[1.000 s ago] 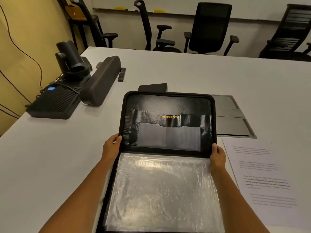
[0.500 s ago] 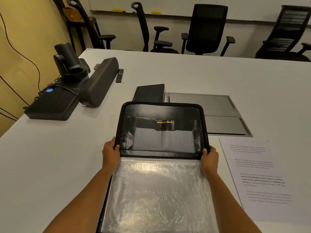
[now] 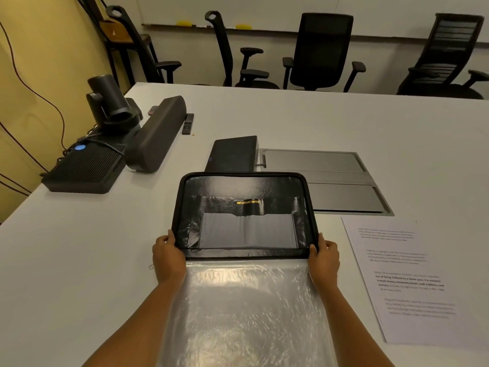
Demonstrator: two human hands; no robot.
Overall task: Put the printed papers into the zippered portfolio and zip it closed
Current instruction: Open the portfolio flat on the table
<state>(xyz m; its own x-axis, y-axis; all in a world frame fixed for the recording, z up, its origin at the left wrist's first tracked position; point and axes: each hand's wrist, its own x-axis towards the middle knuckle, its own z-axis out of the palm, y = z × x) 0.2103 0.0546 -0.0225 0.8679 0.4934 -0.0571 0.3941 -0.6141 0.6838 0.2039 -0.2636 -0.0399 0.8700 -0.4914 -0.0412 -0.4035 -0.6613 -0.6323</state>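
Head view: left hand (image 3: 168, 256) and right hand (image 3: 325, 256) grip the open portfolio (image 3: 244, 215) lid's lower corners on the table; loose papers (image 3: 407, 280) beside it look floppy, so lift by an edge.

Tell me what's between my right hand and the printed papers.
Just a bare strip of table separates the right hand, which grips the portfolio, from the printed papers, in the head view.

White table (image 3: 291, 115) carries open portfolio (image 3: 246, 186), papers (image 3: 404, 276), soundbar (image 3: 156, 133).
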